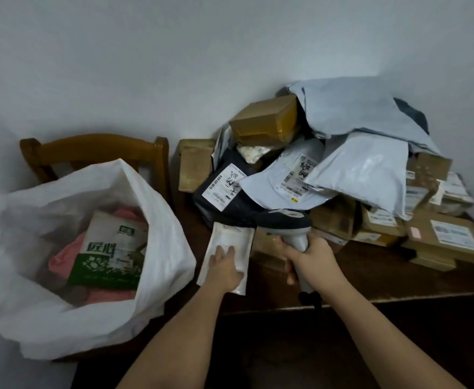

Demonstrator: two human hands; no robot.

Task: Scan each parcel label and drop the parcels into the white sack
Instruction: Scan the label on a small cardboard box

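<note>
While a small white pouch parcel (227, 256) lies flat at the near edge of the counter (398, 270), the left hand (224, 269) rests on it, fingers spread straight and pressing, the grip not closed. It looks thin, light and limp, likely slick film, so pinching one edge between thumb and fingers should serve better than a flat lift. At 3 o'clock the right hand (310, 255) is clenched round the handle of a grey barcode scanner (292, 228), its dark head just above the pouch. At 1 o'clock rises a heap of parcels (342, 169), poly mailers over taped cartons. At 9 o'clock gapes the white sack (61, 304), on a wooden chair (90, 148), already holding packets.
</note>
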